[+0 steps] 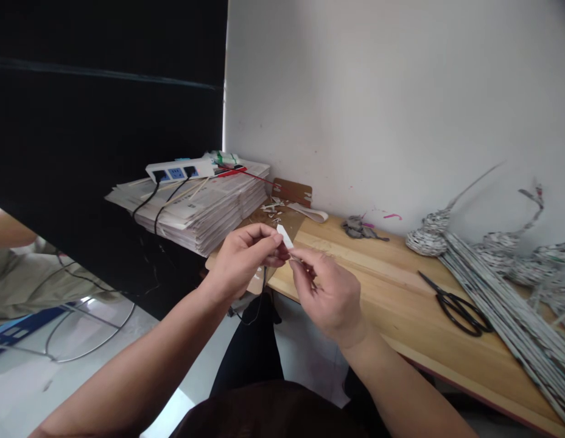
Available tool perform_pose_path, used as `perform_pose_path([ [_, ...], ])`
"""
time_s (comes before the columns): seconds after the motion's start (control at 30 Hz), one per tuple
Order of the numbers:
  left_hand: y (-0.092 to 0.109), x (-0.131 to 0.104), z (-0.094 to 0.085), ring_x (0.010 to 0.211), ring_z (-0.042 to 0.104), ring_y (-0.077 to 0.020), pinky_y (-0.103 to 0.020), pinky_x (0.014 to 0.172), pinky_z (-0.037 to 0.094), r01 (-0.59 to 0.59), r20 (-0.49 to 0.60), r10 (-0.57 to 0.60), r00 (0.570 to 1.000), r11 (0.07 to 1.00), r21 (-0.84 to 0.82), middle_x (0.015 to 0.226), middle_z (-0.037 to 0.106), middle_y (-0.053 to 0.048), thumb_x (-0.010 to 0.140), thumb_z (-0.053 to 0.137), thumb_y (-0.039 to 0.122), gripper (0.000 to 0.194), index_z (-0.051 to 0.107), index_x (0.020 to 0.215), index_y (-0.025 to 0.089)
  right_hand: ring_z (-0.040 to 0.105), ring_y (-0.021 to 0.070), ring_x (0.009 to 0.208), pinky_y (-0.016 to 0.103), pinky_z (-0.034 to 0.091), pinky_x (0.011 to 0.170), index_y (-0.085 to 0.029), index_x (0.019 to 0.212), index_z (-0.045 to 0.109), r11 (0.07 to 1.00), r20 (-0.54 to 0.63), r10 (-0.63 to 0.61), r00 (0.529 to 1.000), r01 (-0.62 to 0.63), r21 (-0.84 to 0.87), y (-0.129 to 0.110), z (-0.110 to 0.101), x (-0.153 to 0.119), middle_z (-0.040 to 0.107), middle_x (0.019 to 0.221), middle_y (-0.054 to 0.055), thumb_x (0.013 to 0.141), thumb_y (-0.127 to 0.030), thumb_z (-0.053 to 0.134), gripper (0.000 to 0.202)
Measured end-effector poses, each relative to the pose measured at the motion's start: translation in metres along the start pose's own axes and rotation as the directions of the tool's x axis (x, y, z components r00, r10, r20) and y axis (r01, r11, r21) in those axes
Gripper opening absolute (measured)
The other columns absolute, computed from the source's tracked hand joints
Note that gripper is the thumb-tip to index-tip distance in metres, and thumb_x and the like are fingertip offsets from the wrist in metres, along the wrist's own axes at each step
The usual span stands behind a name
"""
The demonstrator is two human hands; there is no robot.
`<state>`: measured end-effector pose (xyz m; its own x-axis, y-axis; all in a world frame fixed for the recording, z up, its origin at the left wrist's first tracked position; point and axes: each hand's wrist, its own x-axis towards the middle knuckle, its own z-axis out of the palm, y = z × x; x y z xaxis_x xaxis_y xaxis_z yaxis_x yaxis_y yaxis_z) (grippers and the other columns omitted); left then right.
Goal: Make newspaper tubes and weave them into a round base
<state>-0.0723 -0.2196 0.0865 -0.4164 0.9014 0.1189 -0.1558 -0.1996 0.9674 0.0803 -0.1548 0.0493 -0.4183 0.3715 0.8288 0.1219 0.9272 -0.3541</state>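
Above the near edge of the wooden table, my left hand [246,258] pinches a small, flat white strip [285,236] with a pointed end, possibly paper or card. My right hand [328,295] is closed at the strip's lower end, thumb and index finger pressed together. Fingers cover part of the strip there. White scraps [274,207] lie just beyond the hands on a brown board [297,226], beside a pale looped band [312,212].
Left stands a paper stack [218,219] carrying a power strip [179,171] with black cables. The wooden table [378,280] holds grey crumpled material [358,227], black scissors [460,309], long paper rods [506,322] and several woven gourd shapes [427,234]. Another person's leg [31,283] shows at left.
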Motion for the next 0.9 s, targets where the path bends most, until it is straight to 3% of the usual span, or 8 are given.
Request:
perform_pose_path([
  [0.13,-0.004,-0.001,0.001,0.069,0.067,-0.0144,-0.025,0.066,0.056,-0.015,0.005,0.015,1.000,0.999,-0.041,0.075,0.070,-0.005,0.079,0.076,0.037,0.025,0.068,0.083,0.014,0.073,0.0131,0.079,0.023,0.060,0.070,-0.023,0.110,0.060,0.927,0.037,0.283,0.958,-0.283,0.246,-0.005,0.002,-0.001,0.075,0.098,0.002,0.090,-0.020,0.064,0.020],
  [0.23,-0.006,-0.002,0.003,0.067,0.065,-0.0134,-0.024,0.064,0.054,-0.027,0.042,0.029,0.999,0.999,-0.047,0.075,0.069,-0.004,0.081,0.072,0.044,0.031,0.069,0.090,0.015,0.072,0.0118,0.075,0.021,0.059,0.069,-0.023,0.104,0.061,0.895,0.047,0.332,0.942,-0.330,0.300,-0.008,0.002,0.000,0.074,0.094,0.001,0.089,-0.020,0.065,0.016],
  [0.37,-0.008,-0.002,0.006,0.059,0.057,-0.0099,-0.020,0.056,0.046,-0.095,0.071,0.090,0.993,0.993,0.064,0.067,0.065,-0.001,0.076,0.078,0.039,0.026,0.069,0.075,0.014,0.072,0.0126,0.076,0.022,0.058,0.068,-0.022,0.102,0.060,0.863,0.078,0.361,0.929,-0.364,0.349,-0.013,0.000,0.002,0.073,0.092,0.002,0.088,-0.020,0.065,0.015],
  [0.5,-0.005,-0.001,0.005,0.059,0.056,-0.0107,-0.022,0.057,0.045,-0.121,0.038,0.117,0.992,0.986,0.111,0.066,0.066,-0.002,0.074,0.080,0.037,0.024,0.071,0.071,0.014,0.071,0.0139,0.074,0.025,0.058,0.066,-0.020,0.102,0.060,0.755,0.223,0.427,0.876,-0.482,0.445,-0.013,-0.007,0.001,0.073,0.088,0.003,0.090,-0.026,0.063,0.013],
  [0.63,-0.001,0.002,0.007,0.062,0.058,-0.0115,-0.023,0.060,0.045,-0.089,0.052,0.085,0.995,0.992,0.086,0.071,0.070,-0.005,0.073,0.081,0.036,0.023,0.076,0.078,0.014,0.066,0.0118,0.067,0.023,0.054,0.060,-0.019,0.098,0.065,0.708,0.355,0.440,0.825,-0.562,0.428,-0.008,-0.022,0.001,0.070,0.080,0.001,0.093,-0.032,0.060,0.015],
  [0.9,-0.001,0.011,0.024,0.063,0.057,-0.0098,-0.021,0.057,0.045,-0.082,0.078,0.092,0.993,0.989,-0.121,0.073,0.068,-0.003,0.072,0.083,0.035,0.021,0.078,0.081,0.017,0.060,0.0116,0.064,0.021,0.043,0.049,-0.020,0.096,0.068,0.802,0.410,0.459,0.788,-0.566,0.189,-0.005,-0.071,0.017,0.066,0.074,0.000,0.096,-0.038,0.055,0.023],
])
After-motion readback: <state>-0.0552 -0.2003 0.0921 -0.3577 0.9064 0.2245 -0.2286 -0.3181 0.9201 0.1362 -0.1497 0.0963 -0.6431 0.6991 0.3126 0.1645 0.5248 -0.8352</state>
